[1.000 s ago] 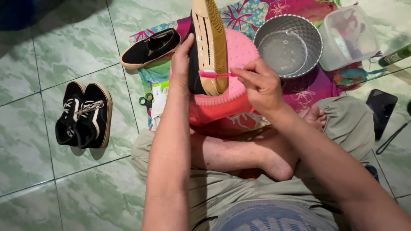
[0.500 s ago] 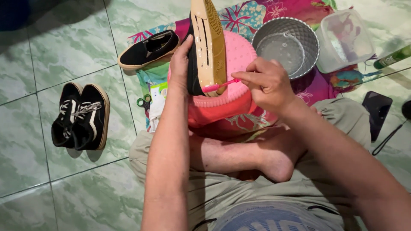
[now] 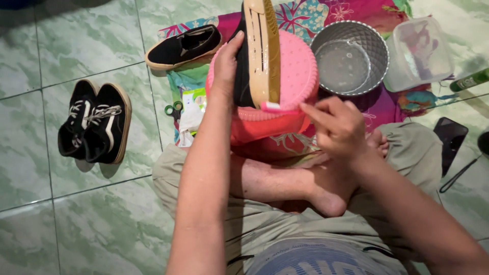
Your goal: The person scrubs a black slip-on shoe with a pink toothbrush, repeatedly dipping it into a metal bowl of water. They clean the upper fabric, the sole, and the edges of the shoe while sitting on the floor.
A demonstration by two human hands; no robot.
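Sneaker pair point(image 3: 94, 125): I see two black laced shoes lying on the green tile floor point(image 3: 30, 203), well apart from my hands.
Left hand point(image 3: 226, 63): it closes around the upper of the black shoe point(image 3: 243, 76) and holds it sole-up on the pink basin point(image 3: 295, 76).
Shoe handling: I judge it light, with a soft upper and a stiff tan sole point(image 3: 265, 51); the best hold is around the middle.
Right hand point(image 3: 338, 127): its fingers pinch narrowly at a small pink piece point(image 3: 270, 106) touching the heel end.
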